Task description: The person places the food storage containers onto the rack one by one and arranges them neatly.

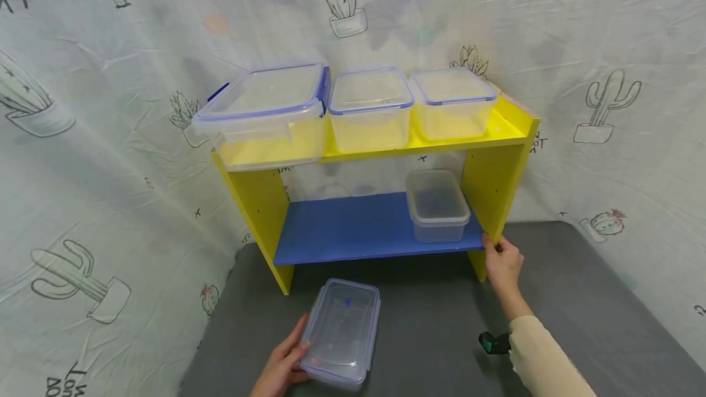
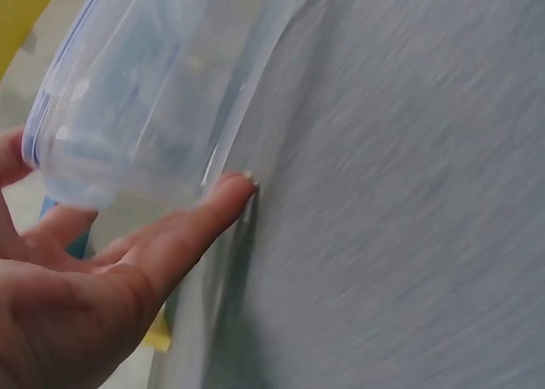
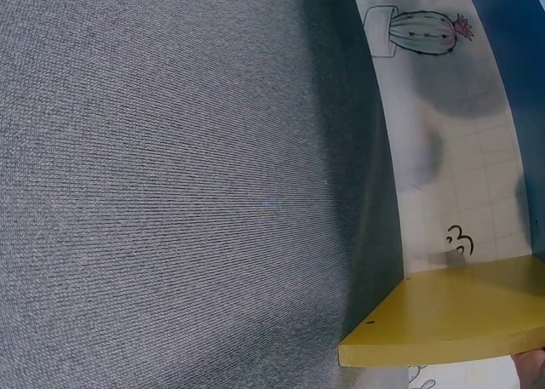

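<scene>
My left hand point(image 1: 281, 360) grips the near left corner of a clear plastic food container point(image 1: 343, 329) with a blue-edged lid, in front of the shelf. In the left wrist view the thumb lies at the lid's rim and the fingers of the left hand point(image 2: 94, 295) reach under the container point(image 2: 153, 91). My right hand point(image 1: 503, 265) holds the front edge of the yellow right side panel point(image 1: 499, 189) of the shelf unit, beside the blue board point(image 1: 342, 225). Only a bit of the right hand point(image 3: 532, 368) shows in the right wrist view, by the yellow panel point(image 3: 451, 317).
On the yellow top stand a large lidded container point(image 1: 265, 115) and two smaller ones point(image 1: 371, 109) point(image 1: 453, 103). Another clear container point(image 1: 438, 207) sits at the blue board's right end. Grey cloth point(image 1: 419, 323) covers the table; a cactus-print curtain point(image 1: 138, 201) hangs around it.
</scene>
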Action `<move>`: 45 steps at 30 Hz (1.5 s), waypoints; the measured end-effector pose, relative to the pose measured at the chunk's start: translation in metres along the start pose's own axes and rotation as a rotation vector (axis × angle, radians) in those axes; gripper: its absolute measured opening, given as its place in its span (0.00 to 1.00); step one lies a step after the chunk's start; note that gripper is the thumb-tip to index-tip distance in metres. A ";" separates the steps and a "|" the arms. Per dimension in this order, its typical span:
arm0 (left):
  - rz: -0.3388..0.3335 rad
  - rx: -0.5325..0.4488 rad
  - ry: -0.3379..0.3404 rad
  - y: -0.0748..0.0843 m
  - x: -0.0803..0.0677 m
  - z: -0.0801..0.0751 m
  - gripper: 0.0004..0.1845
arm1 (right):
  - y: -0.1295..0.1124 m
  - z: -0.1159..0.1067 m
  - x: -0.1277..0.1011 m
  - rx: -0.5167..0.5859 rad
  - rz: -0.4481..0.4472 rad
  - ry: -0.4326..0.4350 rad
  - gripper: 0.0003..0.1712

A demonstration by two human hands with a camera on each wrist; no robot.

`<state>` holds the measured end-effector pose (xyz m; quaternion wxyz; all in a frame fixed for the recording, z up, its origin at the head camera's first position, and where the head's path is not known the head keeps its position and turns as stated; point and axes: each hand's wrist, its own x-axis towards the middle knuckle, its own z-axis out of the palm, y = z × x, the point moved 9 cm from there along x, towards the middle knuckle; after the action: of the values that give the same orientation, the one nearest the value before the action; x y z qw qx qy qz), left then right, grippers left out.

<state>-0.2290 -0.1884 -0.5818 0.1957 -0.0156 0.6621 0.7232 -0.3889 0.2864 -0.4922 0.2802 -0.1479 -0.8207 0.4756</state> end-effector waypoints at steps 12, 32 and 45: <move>-0.022 -0.047 0.182 -0.008 -0.010 0.018 0.38 | 0.000 0.000 -0.002 0.005 0.021 -0.008 0.22; -0.014 -0.092 0.205 0.013 -0.019 0.039 0.36 | 0.003 0.001 0.000 -0.004 0.029 0.006 0.21; 0.106 -0.094 0.180 0.046 -0.028 0.046 0.35 | 0.003 0.001 -0.001 0.000 0.033 0.019 0.20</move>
<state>-0.2063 -0.1530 -0.5250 0.0962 -0.0547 0.6424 0.7584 -0.3886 0.2867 -0.4956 0.2801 -0.1663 -0.8154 0.4786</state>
